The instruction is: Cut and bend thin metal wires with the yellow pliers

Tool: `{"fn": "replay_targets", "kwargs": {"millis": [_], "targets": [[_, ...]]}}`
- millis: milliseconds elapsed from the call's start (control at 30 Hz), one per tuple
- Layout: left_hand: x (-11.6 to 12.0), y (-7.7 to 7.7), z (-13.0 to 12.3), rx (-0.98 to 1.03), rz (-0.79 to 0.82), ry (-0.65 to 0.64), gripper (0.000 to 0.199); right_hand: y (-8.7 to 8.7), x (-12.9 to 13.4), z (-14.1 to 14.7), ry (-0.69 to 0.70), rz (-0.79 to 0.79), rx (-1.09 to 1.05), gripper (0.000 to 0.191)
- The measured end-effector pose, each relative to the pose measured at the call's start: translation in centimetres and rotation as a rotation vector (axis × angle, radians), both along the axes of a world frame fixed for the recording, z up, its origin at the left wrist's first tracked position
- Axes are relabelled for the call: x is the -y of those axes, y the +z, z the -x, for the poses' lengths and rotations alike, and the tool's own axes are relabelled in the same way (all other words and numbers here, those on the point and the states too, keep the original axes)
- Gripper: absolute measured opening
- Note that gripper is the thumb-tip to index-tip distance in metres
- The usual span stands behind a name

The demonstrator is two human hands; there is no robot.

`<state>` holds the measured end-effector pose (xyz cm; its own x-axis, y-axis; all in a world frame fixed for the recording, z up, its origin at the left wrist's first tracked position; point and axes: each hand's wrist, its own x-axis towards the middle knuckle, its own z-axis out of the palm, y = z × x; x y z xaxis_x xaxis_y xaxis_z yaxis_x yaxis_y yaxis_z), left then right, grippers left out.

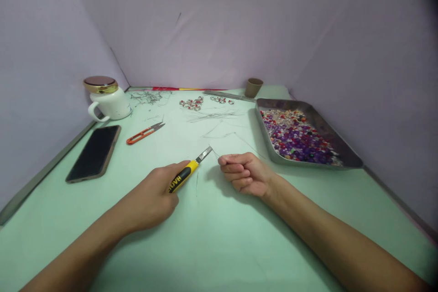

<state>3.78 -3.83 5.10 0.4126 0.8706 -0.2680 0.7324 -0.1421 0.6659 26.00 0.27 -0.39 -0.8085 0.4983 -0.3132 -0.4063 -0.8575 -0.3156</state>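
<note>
My left hand (159, 194) is wrapped round a yellow and black utility knife (186, 175), its metal end aimed up and to the right. Opposite it, my right hand (244, 173) pinches a thin wire (214, 151) between thumb and forefinger. The wire runs from those fingertips to the tip of the knife; whether it touches the blade I cannot tell. Several more thin wires (219, 116) lie loose on the table beyond both hands. Some pieces of red and clear beadwork (192, 103) lie behind these.
A metal tray (316, 164) of mixed beads (297, 137) stands at the right, near a brown cup (253, 87). On the left are orange thread snips (145, 133), a phone (94, 153) and a white mug (114, 104) with a gold-rimmed lid (101, 84). Wire scraps (148, 96) lie behind.
</note>
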Motion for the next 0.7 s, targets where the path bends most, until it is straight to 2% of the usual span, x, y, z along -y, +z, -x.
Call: {"fn": "replay_targets", "kwargs": {"millis": [200,700], "targets": [[-0.11,-0.37,0.17,-0.036,-0.031,-0.005,0.049,0.08,-0.04,-0.01,-0.006,0.005,-0.003,0.009],[-0.03,-0.59,0.17,-0.070,-0.017,0.002,0.062,0.15,0.03,-0.01,-0.017,-0.049,0.006,0.006]]}}
